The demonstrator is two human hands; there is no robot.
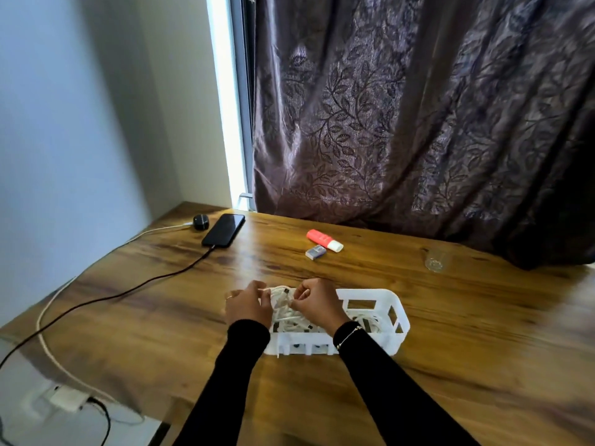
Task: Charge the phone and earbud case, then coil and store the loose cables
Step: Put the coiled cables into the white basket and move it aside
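A black phone [223,230] lies at the table's far left with a black cable [135,290] plugged into its near end. Beside it sits a dark round earbud case [201,222] joined to a white cable [48,304]. Both cables run off the left edge to a white charger [66,400] on the floor. A white slotted basket [375,312] stands mid-table. Over its left end my left hand [248,305] and my right hand [317,304] pinch a bundle of coiled white cable [283,297]. More coiled cable lies inside the basket.
An orange and white marker [323,240] and a small grey eraser [315,252] lie beyond the basket. A clear glass [435,259] stands at the far right. A brown leaf-patterned curtain [418,123] hangs behind the wooden table [161,317].
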